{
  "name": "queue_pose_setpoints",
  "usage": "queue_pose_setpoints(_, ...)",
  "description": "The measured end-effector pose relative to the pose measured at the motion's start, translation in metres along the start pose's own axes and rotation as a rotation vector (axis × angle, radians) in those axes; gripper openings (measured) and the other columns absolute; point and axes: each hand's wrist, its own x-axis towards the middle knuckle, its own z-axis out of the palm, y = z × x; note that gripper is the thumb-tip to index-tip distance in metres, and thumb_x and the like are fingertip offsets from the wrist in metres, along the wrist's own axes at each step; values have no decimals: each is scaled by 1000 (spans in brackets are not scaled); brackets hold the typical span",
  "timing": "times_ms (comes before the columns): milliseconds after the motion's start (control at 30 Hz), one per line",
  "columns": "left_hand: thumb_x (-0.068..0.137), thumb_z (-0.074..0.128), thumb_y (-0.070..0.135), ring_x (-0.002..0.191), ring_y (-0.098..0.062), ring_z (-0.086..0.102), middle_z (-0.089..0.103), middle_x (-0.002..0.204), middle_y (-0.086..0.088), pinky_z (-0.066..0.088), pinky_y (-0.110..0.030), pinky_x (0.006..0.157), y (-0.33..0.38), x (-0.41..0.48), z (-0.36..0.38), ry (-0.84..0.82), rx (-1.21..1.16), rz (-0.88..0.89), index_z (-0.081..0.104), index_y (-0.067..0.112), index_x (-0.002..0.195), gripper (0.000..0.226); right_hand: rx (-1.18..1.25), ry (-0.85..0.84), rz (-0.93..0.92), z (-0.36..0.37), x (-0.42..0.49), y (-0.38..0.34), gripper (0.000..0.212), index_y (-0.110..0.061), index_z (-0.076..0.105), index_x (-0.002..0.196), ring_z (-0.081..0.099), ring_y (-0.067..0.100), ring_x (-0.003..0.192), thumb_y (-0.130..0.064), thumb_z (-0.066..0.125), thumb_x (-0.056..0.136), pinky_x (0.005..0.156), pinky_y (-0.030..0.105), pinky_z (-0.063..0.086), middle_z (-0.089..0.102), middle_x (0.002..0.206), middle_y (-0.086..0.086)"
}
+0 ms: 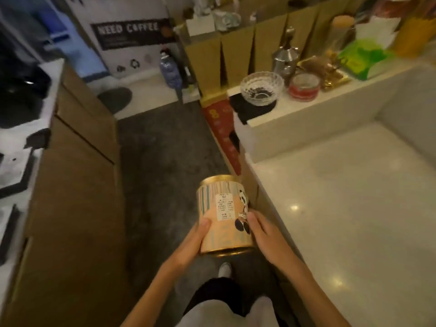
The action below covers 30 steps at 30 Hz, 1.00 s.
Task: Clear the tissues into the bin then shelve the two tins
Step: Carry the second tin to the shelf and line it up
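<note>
Apparently into the shelving stage, with no tissues showing on the bare white bench (342, 197), the left hand (192, 241) and right hand (264, 234) each press a grip against opposite sides of one tin (224, 215), held tilted over the floor; any second tin is unseen.

I see dim, warm indoor light. Small glare spots sit on the white counter (342, 185) at lower right. Upper left is motion-blurred and dark. Edges bow from wide-angle distortion. The tin (224, 215) at centre is fairly sharp, its label text unreadable.
</note>
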Motion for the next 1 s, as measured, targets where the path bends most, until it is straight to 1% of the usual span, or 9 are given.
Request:
queue_pose_setpoints(67, 72, 59, 76, 120, -25, 61, 55, 137, -10, 52, -49, 97, -8, -27, -36, 157, -13, 70, 27, 22, 145, 97, -44, -186, -68, 37, 13, -22, 34, -48, 46, 127, 56, -18, 108, -57, 36, 95, 89, 11, 50, 60, 114, -31)
queue_pose_setpoints(133, 73, 66, 71, 127, -36, 54, 47, 145, -17, 39, -66, 103, -20, -51, -74, 279, -70, 148, 21, 23, 149, 100, -124, -339, -142, 75, 30, -44, 46, -51, 42, 132, 55, -7, 119, -69, 38, 90, 95, 19, 50, 56, 128, -22)
queue_pose_setpoints(167, 73, 67, 71, 128, -36, 53, 45, 146, -17, 38, -67, 104, -23, -66, -90, 325, -120, 179, 21, 26, 149, 100, -182, -409, -173, 94, 38, -55, 53, -51, 40, 135, 54, -2, 121, -74, 37, 87, 98, 23, 49, 54, 133, -16)
queue_pose_setpoints(300, 60, 64, 81, 121, -20, 60, 48, 141, -5, 53, -42, 97, -21, -122, -152, 548, -221, 269, 16, 28, 146, 112, -256, -631, -277, 185, 67, -111, 42, -56, 34, 128, 51, -6, 112, -63, 40, 87, 78, 2, 45, 48, 125, -15)
queue_pose_setpoints(433, 72, 63, 69, 116, -13, 63, 54, 137, 3, 58, -31, 87, -27, -173, -220, 745, -269, 385, 18, 34, 147, 95, -172, -762, -334, 286, 88, -150, 45, -54, 34, 132, 52, -6, 111, -48, 52, 92, 74, 2, 47, 46, 128, -18)
queue_pose_setpoints(567, 68, 69, 71, 116, -9, 62, 48, 142, 8, 55, -40, 95, -25, -219, -275, 973, -374, 502, 13, 45, 147, 101, -140, -886, -435, 380, 102, -190, 68, -59, 38, 135, 50, -3, 125, -70, 65, 74, 98, 21, 49, 47, 140, -16)
queue_pose_setpoints(800, 56, 74, 75, 119, -15, 62, 53, 139, 3, 55, -41, 94, 8, -286, -372, 1261, -363, 622, 20, 31, 146, 114, -73, -1131, -569, 512, 116, -284, 91, -45, 34, 147, 53, -13, 118, -82, 57, 66, 86, 10, 50, 44, 141, -17)
queue_pose_setpoints(933, 52, 69, 80, 117, -12, 62, 54, 137, 9, 56, -38, 93, 37, -305, -426, 1436, -350, 653, 21, 34, 145, 114, -88, -1364, -594, 577, 133, -346, 74, -58, 23, 136, 50, -24, 114, -78, 52, 71, 85, 4, 46, 47, 124, -52)
queue_pose_setpoints(1000, 49, 67, 85, 115, -13, 63, 53, 136, 7, 58, -35, 90, 55, -314, -455, 1555, -343, 672, 19, 35, 144, 117, -109, -1472, -669, 609, 146, -378, 74, -64, 18, 135, 46, -25, 116, -79, 52, 70, 87, 3, 45, 43, 121, -58)
